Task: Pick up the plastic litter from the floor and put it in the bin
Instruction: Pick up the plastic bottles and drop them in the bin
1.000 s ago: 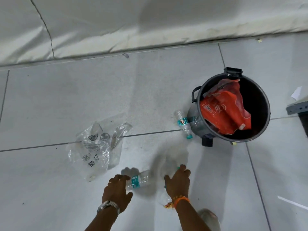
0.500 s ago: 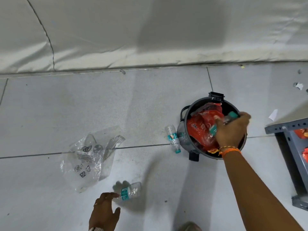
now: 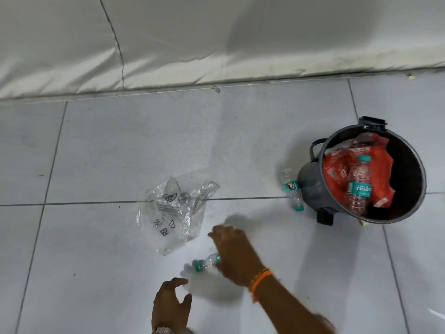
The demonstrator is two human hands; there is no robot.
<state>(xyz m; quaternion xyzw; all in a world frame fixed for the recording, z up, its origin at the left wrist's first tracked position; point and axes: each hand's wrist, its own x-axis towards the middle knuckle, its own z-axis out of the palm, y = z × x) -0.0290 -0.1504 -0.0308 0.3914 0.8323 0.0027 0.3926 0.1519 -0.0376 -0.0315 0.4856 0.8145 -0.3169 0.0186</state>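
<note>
A dark round bin [image 3: 310,186] stands on the tiled floor at the right, holding a red plastic bag [image 3: 337,169] and a clear bottle with a teal label [image 3: 358,186]. Another clear bottle [image 3: 292,189] lies on the floor against the bin's left side. A crumpled clear plastic bag [image 3: 173,210] with printed symbols lies left of centre. My right hand [image 3: 234,254] covers a small clear bottle with a teal cap [image 3: 204,261] on the floor, fingers curled over it. My left hand [image 3: 171,307] hovers just below, fingers apart, holding nothing.
A white padded wall [image 3: 216,39] runs along the far edge of the floor. Small scraps [image 3: 410,77] lie at its base on the right. Bare tiles lie between the clear bag and the bin.
My right hand left the bottle in the bin and swung back down left onto the small bottle on the floor. My left hand moved right and let go of that bottle.
</note>
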